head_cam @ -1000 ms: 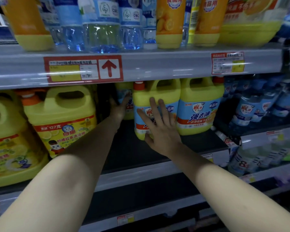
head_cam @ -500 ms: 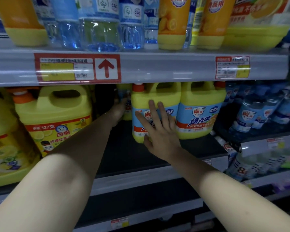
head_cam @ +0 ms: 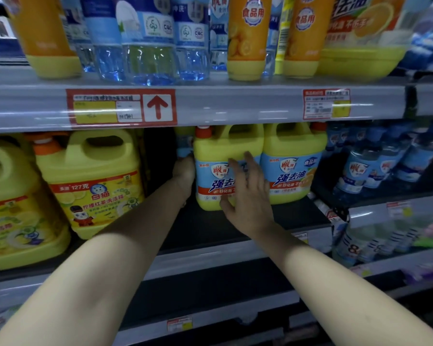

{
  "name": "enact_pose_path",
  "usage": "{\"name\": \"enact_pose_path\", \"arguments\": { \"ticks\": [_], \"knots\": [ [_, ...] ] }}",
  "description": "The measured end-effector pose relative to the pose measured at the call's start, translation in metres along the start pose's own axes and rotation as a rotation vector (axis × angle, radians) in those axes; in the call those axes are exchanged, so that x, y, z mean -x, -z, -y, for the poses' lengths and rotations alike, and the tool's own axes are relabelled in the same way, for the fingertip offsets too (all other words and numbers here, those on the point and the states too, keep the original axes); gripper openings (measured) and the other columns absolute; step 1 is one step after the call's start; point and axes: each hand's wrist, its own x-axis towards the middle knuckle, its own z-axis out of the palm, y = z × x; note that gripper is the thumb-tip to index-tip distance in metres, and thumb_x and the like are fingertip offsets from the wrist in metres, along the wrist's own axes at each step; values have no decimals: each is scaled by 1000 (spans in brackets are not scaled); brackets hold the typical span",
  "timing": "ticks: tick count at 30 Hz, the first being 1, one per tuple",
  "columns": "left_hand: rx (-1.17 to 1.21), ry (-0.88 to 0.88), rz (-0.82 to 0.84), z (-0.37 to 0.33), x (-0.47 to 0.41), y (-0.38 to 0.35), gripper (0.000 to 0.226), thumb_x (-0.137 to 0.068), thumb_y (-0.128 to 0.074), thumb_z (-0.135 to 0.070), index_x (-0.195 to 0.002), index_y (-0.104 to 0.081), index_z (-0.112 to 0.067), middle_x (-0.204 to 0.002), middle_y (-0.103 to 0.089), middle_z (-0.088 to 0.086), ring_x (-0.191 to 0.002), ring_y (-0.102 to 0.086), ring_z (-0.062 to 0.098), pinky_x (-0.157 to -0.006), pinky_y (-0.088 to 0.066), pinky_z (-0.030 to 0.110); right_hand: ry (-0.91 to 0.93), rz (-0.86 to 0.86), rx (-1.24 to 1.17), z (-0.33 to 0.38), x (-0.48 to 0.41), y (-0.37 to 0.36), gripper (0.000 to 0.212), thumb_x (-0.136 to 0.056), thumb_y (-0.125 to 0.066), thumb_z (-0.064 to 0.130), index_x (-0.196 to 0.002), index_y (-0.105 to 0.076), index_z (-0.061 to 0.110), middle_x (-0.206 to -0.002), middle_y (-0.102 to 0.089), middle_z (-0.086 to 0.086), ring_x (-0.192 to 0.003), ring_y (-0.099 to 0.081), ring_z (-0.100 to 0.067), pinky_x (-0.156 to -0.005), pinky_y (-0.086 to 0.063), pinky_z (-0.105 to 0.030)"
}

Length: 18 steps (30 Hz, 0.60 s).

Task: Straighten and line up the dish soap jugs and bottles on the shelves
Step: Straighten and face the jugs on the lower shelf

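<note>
— Store shelving fills the view; what sits on the middle shelf?

— Two yellow jugs with blue labels stand side by side, touching: the left jug and the right jug. Well apart to the left stands a yellow jug with a cat label.

— And the hands?

— The right hand lies flat on the left jug's front, fingers spread, not closed around anything. The left hand reaches past that jug's left side; its fingers are hidden, so I cannot tell its grip.

— Above?

— Orange bottles and clear blue ones line the upper shelf.
</note>
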Motion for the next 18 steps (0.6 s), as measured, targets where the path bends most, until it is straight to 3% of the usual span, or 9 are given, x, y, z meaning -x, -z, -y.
{"name": "enact_pose_path", "arguments": {
  "ticks": [2,3,6,8,11,13,18],
  "knots": [
    [70,-33,96,3,13,-2,43,-92,-52,-36,-115,-64,-2,-110,-70,16,-101,-66,34,-81,-57,40,-123,22,-38,-7,3,1,86,-76,-69,31,-143,-16,20,-148,-23,-17,-133,-32,-37,-101,-40,-53],
    [79,-42,120,2,16,-3,40,-96,-48,-34,-113,-64,-2,-105,-72,14,-95,-69,31,-77,-58,36,-149,39,-65,-10,5,1,88,-77,-69,30,-143,-12,22,-148,-23,-17,-133,-33,-37,-100,-41,-53],
    [161,-34,182,-3,23,-7,34,-101,-37,-28,-89,-64,-10,-76,-75,3,-66,-71,17,-57,-56,25,-121,78,-133,-16,9,3,93,-77,-71,25,-145,-8,24,-151,-18,-19,-134,-30,-38,-105,-39,-48],
    [152,-41,198,-3,24,-9,35,-101,-36,-29,-84,-63,-13,-71,-74,2,-64,-70,17,-59,-56,26,-121,91,-180,-17,11,5,94,-78,-71,21,-148,-9,22,-154,-11,-22,-137,-26,-40,-108,-33,-44],
    [119,-17,192,-2,22,1,31,-96,-47,-38,-89,-68,-16,-91,-74,8,-93,-67,29,-89,-54,42,-113,149,-205,-16,12,7,94,-82,-68,20,-152,-4,22,-157,1,-21,-142,-18,-40,-111,-29,-45],
    [91,19,225,-4,21,9,28,-92,-55,-40,-95,-69,-16,-105,-70,12,-106,-63,33,-101,-46,49,-94,167,-204,-17,13,7,99,-83,-69,23,-151,3,26,-157,4,-22,-143,-13,-42,-113,-29,-49],
    [4,94,284,-15,22,16,36,-90,-62,-36,-117,-62,-13,-114,-69,12,-101,-66,31,-88,-53,52,-65,170,-109,-7,12,5,105,-82,-69,42,-142,16,50,-155,10,-26,-140,-14,-48,-108,-33,-52]
  ]
}}
